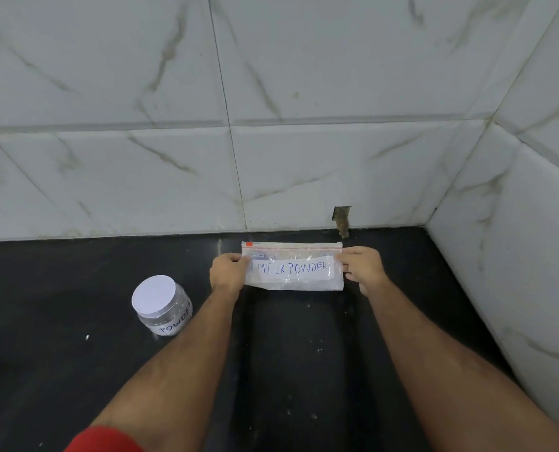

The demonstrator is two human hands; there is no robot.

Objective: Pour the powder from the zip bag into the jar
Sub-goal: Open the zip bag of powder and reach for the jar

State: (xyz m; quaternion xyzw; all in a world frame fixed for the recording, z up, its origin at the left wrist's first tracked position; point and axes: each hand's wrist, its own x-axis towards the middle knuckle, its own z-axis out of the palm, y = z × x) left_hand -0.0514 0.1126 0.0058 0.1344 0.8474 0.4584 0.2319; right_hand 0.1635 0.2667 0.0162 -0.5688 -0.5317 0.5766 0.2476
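A clear zip bag (292, 267) with a white label reading MILK POWDER is held upright over the black counter, its red zip strip along the top looking closed. My left hand (228, 270) pinches the bag's left edge and my right hand (362, 267) pinches its right edge. A clear plastic jar (162, 305) with a white lid on and a label reading POWDER stands on the counter to the left of my left hand, apart from it.
The black counter (76, 353) carries a few white specks. White marble-pattern tiled walls stand behind and on the right, meeting in a corner. A small broken notch in the tile (342, 220) sits at the wall's base, just behind the bag.
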